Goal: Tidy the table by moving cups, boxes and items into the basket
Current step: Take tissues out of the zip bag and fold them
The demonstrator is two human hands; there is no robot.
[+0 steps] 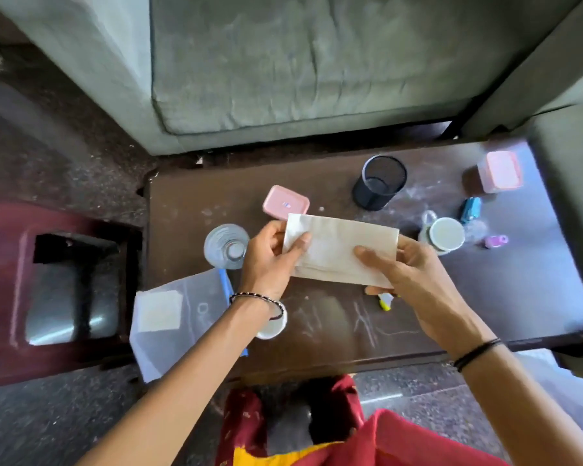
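Both hands hold a folded beige napkin (337, 245) above the middle of the dark brown table (485, 297). My left hand (271, 257) pinches its left end, my right hand (401, 267) grips its right end. On the table stand a clear plastic cup (225, 245), a pink box (285, 202), a black mesh pen cup (379, 181), a white mug (443, 234), a pink-lidded container (500, 171), a blue item (471, 210) and a small purple item (496, 241). A white cup (272, 326) sits partly hidden under my left wrist. A translucent bin (179, 317) with a white napkin inside stands at the table's left front corner.
A yellow marker (386, 302) lies under my right hand. A grey sofa (283, 68) runs behind the table. A maroon plastic stool (48, 290) stands to the left on the floor. Red clothing (317, 432) shows at the bottom.
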